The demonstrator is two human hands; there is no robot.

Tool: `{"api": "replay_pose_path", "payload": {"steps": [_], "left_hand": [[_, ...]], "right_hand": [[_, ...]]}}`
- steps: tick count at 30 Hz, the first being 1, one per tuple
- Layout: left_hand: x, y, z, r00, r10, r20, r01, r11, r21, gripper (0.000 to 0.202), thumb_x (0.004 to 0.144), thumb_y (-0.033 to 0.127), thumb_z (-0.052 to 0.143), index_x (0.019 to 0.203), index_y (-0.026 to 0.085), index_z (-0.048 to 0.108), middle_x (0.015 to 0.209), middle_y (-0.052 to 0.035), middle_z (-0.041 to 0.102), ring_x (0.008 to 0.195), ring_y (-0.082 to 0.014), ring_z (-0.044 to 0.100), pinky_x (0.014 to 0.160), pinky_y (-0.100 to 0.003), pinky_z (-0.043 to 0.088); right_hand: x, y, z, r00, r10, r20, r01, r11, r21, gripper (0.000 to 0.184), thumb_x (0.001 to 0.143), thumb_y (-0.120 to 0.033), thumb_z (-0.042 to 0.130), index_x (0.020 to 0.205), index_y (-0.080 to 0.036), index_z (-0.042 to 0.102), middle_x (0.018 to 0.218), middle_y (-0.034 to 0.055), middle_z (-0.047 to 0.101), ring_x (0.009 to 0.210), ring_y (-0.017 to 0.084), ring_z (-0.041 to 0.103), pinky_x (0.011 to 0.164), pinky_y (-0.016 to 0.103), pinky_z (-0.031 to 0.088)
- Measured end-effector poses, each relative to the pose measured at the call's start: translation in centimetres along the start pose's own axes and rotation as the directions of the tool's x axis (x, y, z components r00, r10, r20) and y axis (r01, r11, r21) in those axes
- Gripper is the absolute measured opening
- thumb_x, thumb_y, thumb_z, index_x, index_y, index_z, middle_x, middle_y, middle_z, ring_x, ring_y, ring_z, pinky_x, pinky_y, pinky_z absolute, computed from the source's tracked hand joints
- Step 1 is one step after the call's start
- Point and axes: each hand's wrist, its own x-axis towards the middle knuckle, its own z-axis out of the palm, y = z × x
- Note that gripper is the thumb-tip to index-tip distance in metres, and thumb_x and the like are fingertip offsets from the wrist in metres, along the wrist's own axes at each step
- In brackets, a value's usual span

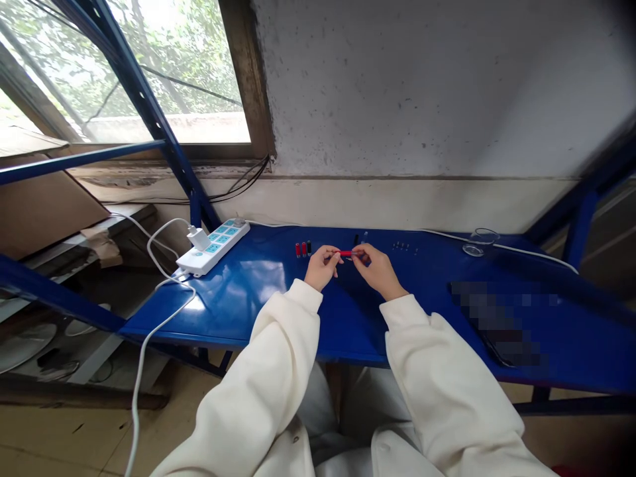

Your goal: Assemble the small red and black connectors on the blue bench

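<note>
Between my two hands is a small red cylinder [345, 253], held level just above the blue tabletop. My left hand [322, 266] pinches its left end. The fingertips of my right hand [376, 268] are closed on the other end, where a thin, pale metallic-looking part shows. Left of my hands stand two red cylinders [301, 250] and a black one [309, 248] in a row. Behind my right hand lie a small black piece [356, 238] and a clear bit [366, 236]. Several tiny metal parts [401, 246] are scattered to the right.
A white power strip [213, 248] with a plugged-in adapter [197, 237] sits at the left, its cord hanging over the edge. To the right are a clear glass cup [477, 245] and a blurred dark flat object [489, 324]. Blue frame posts [149, 99] flank the table [223, 311].
</note>
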Motion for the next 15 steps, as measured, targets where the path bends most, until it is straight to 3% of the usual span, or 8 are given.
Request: {"api": "replay_pose_path", "payload": {"steps": [4,10,15], "left_hand": [[0.06,0.3,-0.02,0.999,-0.014,0.053,0.02,0.994,-0.112,0.027,0.075,0.037,0.056,0.089,0.014,0.049,0.08,-0.005,0.063,0.038,-0.0045,0.05,0.034,-0.017,0.03],[-0.06,0.42,0.04,0.994,-0.027,0.108,0.039,0.993,-0.113,0.031,0.072,0.037,0.059,0.09,0.013,0.05,0.082,-0.0067,0.064,0.038,-0.0061,0.053,0.034,-0.017,0.028],[-0.1,0.48,0.0,0.991,-0.04,0.126,0.054,0.992,-0.114,0.033,0.072,0.039,0.06,0.09,0.013,0.05,0.084,-0.0083,0.065,0.039,-0.007,0.054,0.034,-0.017,0.028]], "right_hand": [[-0.55,-0.18,0.49,0.969,0.104,-0.223,-0.074,0.988,0.139,0.028,0.087,-0.036,0.031,0.095,-0.019,0.052,0.078,0.0041,0.059,0.063,0.013,0.054,0.062,0.025,0.04],[-0.89,-0.26,0.99,0.979,0.16,-0.123,-0.16,0.987,0.01,0.041,0.087,-0.045,0.027,0.061,-0.021,0.045,0.052,0.0002,0.05,0.049,0.013,0.046,0.053,0.024,0.033],[-0.86,-0.39,0.95,0.986,0.136,-0.093,-0.137,0.99,-0.013,0.042,0.088,-0.045,0.025,0.058,-0.021,0.041,0.051,-0.0002,0.048,0.047,0.012,0.044,0.052,0.024,0.031]]}}
